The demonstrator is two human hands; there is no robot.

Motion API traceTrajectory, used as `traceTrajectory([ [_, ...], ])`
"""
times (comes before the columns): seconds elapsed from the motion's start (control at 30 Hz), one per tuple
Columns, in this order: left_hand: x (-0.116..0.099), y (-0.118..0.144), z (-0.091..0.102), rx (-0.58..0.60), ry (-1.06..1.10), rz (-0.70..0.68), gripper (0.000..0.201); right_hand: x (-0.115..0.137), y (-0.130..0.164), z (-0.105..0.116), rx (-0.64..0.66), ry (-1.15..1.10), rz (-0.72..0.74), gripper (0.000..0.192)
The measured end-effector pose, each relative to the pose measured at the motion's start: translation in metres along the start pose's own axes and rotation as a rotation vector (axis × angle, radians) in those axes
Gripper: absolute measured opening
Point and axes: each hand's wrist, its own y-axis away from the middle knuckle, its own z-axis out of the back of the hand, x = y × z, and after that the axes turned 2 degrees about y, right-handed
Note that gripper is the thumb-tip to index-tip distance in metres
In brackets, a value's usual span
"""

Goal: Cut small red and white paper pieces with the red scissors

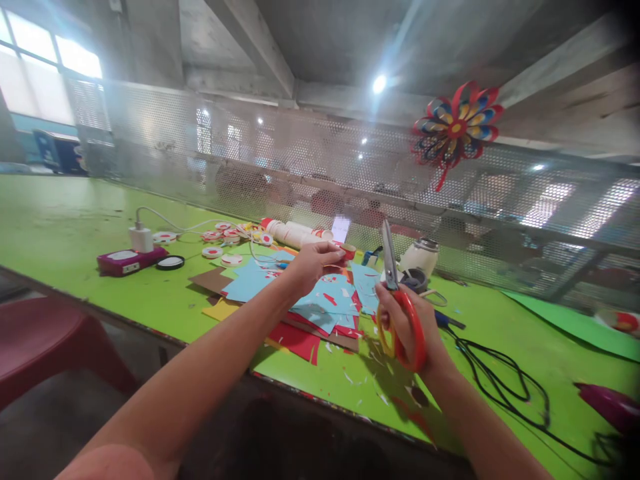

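Note:
My right hand (407, 320) grips red-handled scissors (400, 300) with the blades pointing up and closed, just right of a pile of coloured paper sheets (320, 300) in blue, red, yellow and brown on the green table (75, 227). My left hand (313, 263) reaches over the pile. Its fingertips pinch a small red and white round piece (347, 251) at the pile's far edge.
Small red and white paper discs (220, 243), a white charger with cable (141, 237) on a magenta box (131, 261), a white roll (295, 233), a jar (420, 257), a black cord (500, 380), a perforated metal screen (325, 173) with a paper flower (457, 127), a red stool (45, 340).

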Motion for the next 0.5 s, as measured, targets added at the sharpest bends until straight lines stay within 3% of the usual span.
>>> traceTrajectory([
  [0.3,0.006,0.012,-0.009,0.289,-0.185,-0.035,0.012,0.007,-0.002,0.0,0.183,-0.496,-0.209,0.03],
  [0.5,0.005,0.019,-0.017,0.453,-0.346,-0.161,0.009,0.017,-0.005,0.006,0.404,-0.734,-0.358,0.021],
])
